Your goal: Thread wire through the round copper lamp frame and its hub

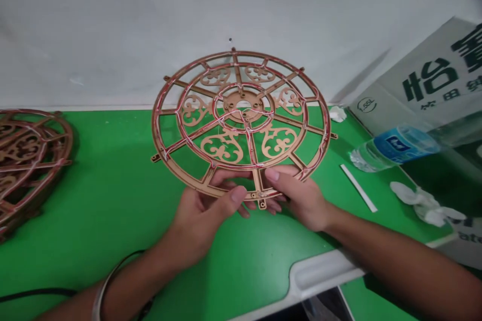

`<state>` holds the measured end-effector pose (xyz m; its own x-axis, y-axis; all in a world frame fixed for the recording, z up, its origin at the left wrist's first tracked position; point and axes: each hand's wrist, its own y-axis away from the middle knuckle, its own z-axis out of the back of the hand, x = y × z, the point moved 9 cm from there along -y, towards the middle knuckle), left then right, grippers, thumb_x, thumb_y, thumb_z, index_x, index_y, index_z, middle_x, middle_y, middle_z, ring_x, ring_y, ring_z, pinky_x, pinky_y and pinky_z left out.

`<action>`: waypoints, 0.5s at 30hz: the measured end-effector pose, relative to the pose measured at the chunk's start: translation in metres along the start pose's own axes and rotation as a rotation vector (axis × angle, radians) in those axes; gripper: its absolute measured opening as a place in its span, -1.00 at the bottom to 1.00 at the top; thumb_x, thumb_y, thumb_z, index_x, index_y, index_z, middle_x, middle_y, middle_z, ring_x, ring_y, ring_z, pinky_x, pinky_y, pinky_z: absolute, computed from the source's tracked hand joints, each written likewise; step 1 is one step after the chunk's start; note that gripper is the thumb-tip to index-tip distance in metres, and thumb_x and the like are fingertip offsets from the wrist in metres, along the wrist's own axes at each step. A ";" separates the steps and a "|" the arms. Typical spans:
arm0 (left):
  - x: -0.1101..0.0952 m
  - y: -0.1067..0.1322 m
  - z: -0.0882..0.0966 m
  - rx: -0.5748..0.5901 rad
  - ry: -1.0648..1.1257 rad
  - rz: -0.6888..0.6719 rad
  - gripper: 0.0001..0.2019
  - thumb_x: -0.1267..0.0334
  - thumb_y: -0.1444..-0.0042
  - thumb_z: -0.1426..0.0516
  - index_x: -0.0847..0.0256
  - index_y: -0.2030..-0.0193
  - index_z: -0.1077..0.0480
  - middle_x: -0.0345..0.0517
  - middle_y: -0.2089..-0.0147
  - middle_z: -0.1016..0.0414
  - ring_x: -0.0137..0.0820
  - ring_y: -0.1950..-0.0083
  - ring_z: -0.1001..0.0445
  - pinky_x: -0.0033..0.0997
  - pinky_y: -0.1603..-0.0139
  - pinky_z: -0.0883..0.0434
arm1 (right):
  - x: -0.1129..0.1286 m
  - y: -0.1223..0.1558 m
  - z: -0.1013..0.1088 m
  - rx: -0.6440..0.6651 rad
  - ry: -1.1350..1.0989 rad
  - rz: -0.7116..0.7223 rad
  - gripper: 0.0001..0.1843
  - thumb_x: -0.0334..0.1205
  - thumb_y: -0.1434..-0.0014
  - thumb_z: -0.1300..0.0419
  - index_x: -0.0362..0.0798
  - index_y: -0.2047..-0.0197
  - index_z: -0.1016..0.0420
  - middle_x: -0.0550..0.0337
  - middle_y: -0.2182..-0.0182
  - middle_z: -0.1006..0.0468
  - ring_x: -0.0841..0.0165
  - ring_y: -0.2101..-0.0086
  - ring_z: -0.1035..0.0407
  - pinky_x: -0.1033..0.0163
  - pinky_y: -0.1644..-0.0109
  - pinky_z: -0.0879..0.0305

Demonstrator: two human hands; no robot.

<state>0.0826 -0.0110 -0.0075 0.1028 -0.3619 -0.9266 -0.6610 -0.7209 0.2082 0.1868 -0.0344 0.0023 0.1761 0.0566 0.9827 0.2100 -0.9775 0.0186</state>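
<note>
A round wooden fretwork wheel (241, 125) with scroll cut-outs, spokes and red-white marks along its ribs is held tilted up above the green table (113, 200). My left hand (203, 213) grips its near rim from below, thumb on top. My right hand (297, 195) pinches the same rim just to the right, thumb on the upper face. Both hands are closed on the wheel.
A stack of similar wooden wheels (26, 160) lies at the left edge. A water bottle (395, 148) lies on its side at right, before a cardboard box (433, 80). A white strip (358, 188) and crumpled tissues (425, 205) lie nearby. A black cable (33, 292) runs along the front left.
</note>
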 end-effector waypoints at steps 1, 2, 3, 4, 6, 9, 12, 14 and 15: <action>0.000 0.000 0.001 -0.016 -0.029 -0.005 -0.59 -0.01 -0.07 -0.30 0.13 -0.01 -0.51 -0.16 0.21 -0.67 -0.43 0.27 -0.58 -0.52 0.28 -0.59 | -0.001 -0.001 0.001 0.010 0.014 -0.012 -0.43 0.19 -0.34 -0.07 -0.08 0.52 -0.25 0.31 0.63 -0.28 0.52 0.58 -0.19 0.38 0.51 -0.15; -0.001 0.001 0.003 -0.036 -0.062 -0.024 -0.59 0.00 -0.11 -0.27 0.10 -0.06 -0.50 -0.16 0.20 -0.67 -0.41 0.25 -0.58 -0.51 0.29 -0.59 | -0.002 -0.003 0.003 0.021 0.031 -0.030 -0.42 0.22 -0.35 -0.05 -0.08 0.50 -0.25 0.32 0.63 -0.27 0.52 0.59 -0.19 0.38 0.51 -0.15; -0.004 0.001 0.006 -0.060 -0.104 -0.056 -0.58 -0.01 -0.14 -0.24 0.08 -0.10 -0.48 -0.17 0.17 -0.66 -0.40 0.22 -0.58 -0.49 0.29 -0.59 | -0.004 -0.005 0.005 0.039 0.048 -0.056 -0.39 0.26 -0.36 -0.01 -0.08 0.51 -0.23 0.34 0.64 -0.24 0.53 0.60 -0.18 0.38 0.52 -0.15; -0.008 0.001 0.009 -0.088 -0.151 -0.092 -0.58 -0.01 -0.16 -0.22 0.07 -0.12 -0.47 -0.17 0.13 -0.66 -0.39 0.20 -0.58 -0.48 0.27 -0.59 | -0.006 -0.006 0.005 0.071 0.067 -0.091 -0.35 0.30 -0.36 0.04 -0.07 0.53 -0.20 0.36 0.66 -0.20 0.53 0.62 -0.16 0.38 0.53 -0.15; -0.017 0.002 0.014 -0.150 -0.253 -0.163 -0.60 -0.02 -0.18 -0.20 0.08 -0.10 -0.49 -0.17 0.08 -0.64 -0.43 0.21 -0.57 -0.48 0.22 -0.60 | -0.009 -0.006 0.000 0.188 0.121 -0.180 -0.29 0.36 -0.33 0.04 -0.06 0.59 -0.14 0.38 0.71 -0.13 0.54 0.67 -0.14 0.38 0.56 -0.17; -0.031 0.004 0.017 -0.199 -0.372 -0.229 -0.66 0.01 -0.18 -0.21 0.12 0.00 -0.53 -0.19 0.05 -0.64 -0.48 0.24 -0.55 -0.52 0.17 -0.59 | -0.006 0.008 -0.019 0.356 0.225 -0.279 -0.34 0.29 -0.22 -0.21 -0.10 0.61 -0.22 0.35 0.72 -0.22 0.53 0.67 -0.21 0.40 0.58 -0.17; -0.041 0.008 0.014 -0.189 -0.469 -0.280 -0.72 0.03 -0.20 -0.19 0.13 0.08 -0.55 -0.21 0.08 -0.65 -0.47 0.15 -0.57 -0.55 0.11 -0.58 | 0.015 0.025 -0.013 0.057 0.276 -0.173 -0.43 0.22 -0.28 -0.17 -0.09 0.49 -0.24 0.38 0.65 -0.23 0.54 0.64 -0.21 0.42 0.57 -0.19; -0.043 0.010 0.012 -0.178 -0.549 -0.319 -0.73 0.03 -0.22 -0.17 0.11 0.10 -0.56 -0.24 0.10 -0.65 -0.47 0.10 -0.57 -0.57 0.07 -0.57 | 0.026 0.044 -0.006 -0.209 0.283 -0.087 -0.51 0.22 -0.31 -0.13 -0.10 0.29 -0.40 0.40 0.60 -0.19 0.55 0.64 -0.15 0.42 0.60 -0.11; -0.043 0.011 0.012 -0.177 -0.593 -0.341 -0.73 0.03 -0.23 -0.16 0.10 0.09 -0.56 -0.26 0.09 -0.65 -0.47 0.07 -0.58 -0.58 0.04 -0.56 | 0.027 0.053 -0.004 -0.321 0.268 -0.065 -0.51 0.21 -0.28 -0.18 -0.09 0.07 -0.44 0.41 0.56 -0.18 0.56 0.62 -0.13 0.42 0.60 -0.09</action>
<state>0.0615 0.0039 0.0311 -0.1732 0.2481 -0.9531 -0.5281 -0.8403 -0.1227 0.1988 -0.0857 0.0307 -0.0933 0.1066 0.9899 -0.1053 -0.9897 0.0967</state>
